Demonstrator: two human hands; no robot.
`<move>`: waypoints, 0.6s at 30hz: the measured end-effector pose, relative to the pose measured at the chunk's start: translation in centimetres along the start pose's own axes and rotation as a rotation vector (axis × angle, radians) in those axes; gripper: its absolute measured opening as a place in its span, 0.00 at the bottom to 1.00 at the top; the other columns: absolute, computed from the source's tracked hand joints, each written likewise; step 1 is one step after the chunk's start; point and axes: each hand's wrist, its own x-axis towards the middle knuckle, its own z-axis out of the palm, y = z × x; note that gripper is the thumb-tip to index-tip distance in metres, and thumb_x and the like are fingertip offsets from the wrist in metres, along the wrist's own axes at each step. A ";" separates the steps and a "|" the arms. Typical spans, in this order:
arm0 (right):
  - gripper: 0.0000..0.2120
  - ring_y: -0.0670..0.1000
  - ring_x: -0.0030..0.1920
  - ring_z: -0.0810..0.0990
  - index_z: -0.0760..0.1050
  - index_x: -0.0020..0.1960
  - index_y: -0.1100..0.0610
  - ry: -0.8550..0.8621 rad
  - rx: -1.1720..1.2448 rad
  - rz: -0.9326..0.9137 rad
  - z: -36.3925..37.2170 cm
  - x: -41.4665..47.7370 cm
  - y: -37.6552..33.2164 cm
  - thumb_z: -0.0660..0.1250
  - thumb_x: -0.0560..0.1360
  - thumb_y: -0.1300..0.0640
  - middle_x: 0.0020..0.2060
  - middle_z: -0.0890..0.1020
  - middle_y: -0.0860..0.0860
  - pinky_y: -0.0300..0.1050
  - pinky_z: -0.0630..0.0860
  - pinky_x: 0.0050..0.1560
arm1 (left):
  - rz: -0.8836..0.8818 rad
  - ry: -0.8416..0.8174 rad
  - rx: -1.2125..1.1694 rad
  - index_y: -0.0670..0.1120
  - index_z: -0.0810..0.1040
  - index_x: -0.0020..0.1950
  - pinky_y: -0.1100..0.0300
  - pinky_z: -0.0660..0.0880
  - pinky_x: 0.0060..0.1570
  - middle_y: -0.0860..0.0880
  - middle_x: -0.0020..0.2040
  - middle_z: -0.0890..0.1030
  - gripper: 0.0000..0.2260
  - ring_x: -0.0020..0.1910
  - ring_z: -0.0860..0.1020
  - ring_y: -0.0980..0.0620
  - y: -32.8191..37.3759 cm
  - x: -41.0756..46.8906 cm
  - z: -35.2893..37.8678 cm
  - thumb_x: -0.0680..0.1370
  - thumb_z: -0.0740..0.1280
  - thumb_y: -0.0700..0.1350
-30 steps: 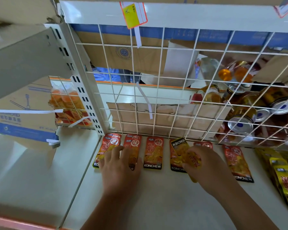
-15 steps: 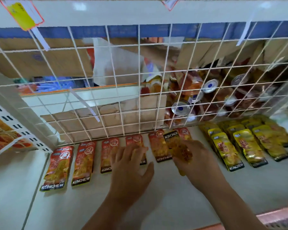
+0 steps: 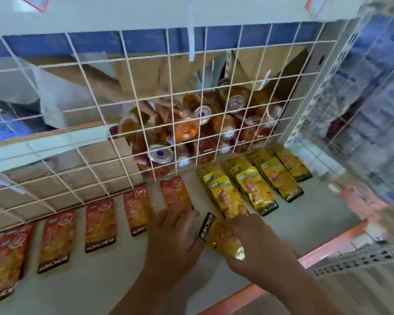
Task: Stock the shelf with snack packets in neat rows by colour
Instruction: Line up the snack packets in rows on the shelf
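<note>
Along the back edge of the shelf [image 3: 77,283], from the left corner: a row of red packets [image 3: 100,223], flat, side by side below the wire grid [image 3: 123,114]. Mid-shelf, near the front edge: left hand [image 3: 173,242] — fingers loose and spread, grasping nothing, tips touching the rightmost red packet [image 3: 174,193]. Just beside it: right hand [image 3: 257,246], fingers curled tight round a yellow packet [image 3: 218,237]. Toward the back right corner — overlapping rows of yellow packets [image 3: 255,185].
</note>
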 end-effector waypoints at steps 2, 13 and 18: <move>0.25 0.52 0.46 0.81 0.77 0.54 0.47 -0.048 -0.015 -0.002 0.7 0.0 0.6 0.69 0.57 0.43 0.46 0.80 0.44 0.47 0.82 0.40 | -0.014 0.042 0.002 0.50 0.81 0.62 0.50 0.68 0.59 0.53 0.60 0.79 0.18 0.57 0.77 0.45 0.1 0.0 -0.1 0.72 0.67 0.49; 0.13 0.53 0.47 0.77 0.78 0.50 0.44 -0.207 0.074 -0.188 3.0 -0.5 -1.7 0.60 0.69 0.54 0.48 0.80 0.41 0.47 0.73 0.43 | -0.075 0.035 -0.005 0.50 0.81 0.63 0.46 0.70 0.59 0.52 0.60 0.80 0.20 0.59 0.77 0.45 -0.9 -1.7 -1.5 0.73 0.64 0.47; 0.20 0.52 0.51 0.77 0.74 0.57 0.46 -0.093 -0.084 0.336 2.4 -1.4 -3.7 0.64 0.73 0.34 0.51 0.77 0.46 0.48 0.71 0.44 | -0.079 0.025 -0.060 0.49 0.81 0.62 0.49 0.68 0.59 0.52 0.58 0.80 0.19 0.58 0.76 0.45 -1.2 -2.0 -1.5 0.73 0.64 0.48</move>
